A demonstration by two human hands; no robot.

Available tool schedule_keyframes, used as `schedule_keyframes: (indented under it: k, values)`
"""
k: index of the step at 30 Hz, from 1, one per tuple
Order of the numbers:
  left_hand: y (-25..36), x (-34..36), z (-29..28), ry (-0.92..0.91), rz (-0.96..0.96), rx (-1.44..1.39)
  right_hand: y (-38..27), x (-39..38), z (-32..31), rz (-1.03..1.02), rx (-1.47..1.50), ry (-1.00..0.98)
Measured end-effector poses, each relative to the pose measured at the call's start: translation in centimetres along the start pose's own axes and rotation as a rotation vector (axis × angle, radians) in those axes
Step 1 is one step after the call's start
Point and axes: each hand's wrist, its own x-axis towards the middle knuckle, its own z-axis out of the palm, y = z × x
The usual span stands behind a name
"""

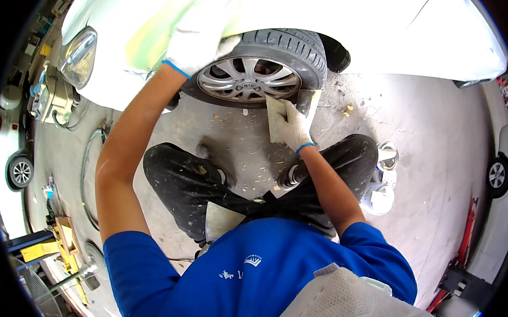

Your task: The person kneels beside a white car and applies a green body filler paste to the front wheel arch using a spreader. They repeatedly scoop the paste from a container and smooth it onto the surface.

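A white car body (383,2) with a pale yellow-green patch (142,45) curves over a tyre (309,55) with a silver alloy rim (221,80). My left hand (198,32), in a white knit glove, rests on the patch above the wheel, fingers extended and thumb apart. My right hand (291,125), also gloved, grips a pale flat board (275,108) low beside the tyre; a greyish flat blade or plate (311,101) shows past its fingers. A pale square piece (223,222) lies at my lap, between my black-trousered legs.
Cans (377,199) stand right of my right knee. At left are a hose (84,179), machinery (55,94), a fan (31,285), yellow items (40,250) and a white car (9,171). Another pale car (504,214) and a red bar (467,233) are at right.
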Motion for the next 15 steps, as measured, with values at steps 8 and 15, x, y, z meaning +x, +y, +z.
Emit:
schedule_keyframes:
  k: [8, 15]
  values:
    - [0.5, -1.3, 0.1, 0.059, -0.114, -0.017, 0.8, 0.3, 0.5, 0.081, -0.039, -0.091]
    - [0.3, -2.0, 0.2, 0.054, -0.141, -0.09, 0.2, 0.6, 0.8, 0.103, -0.048, -0.098]
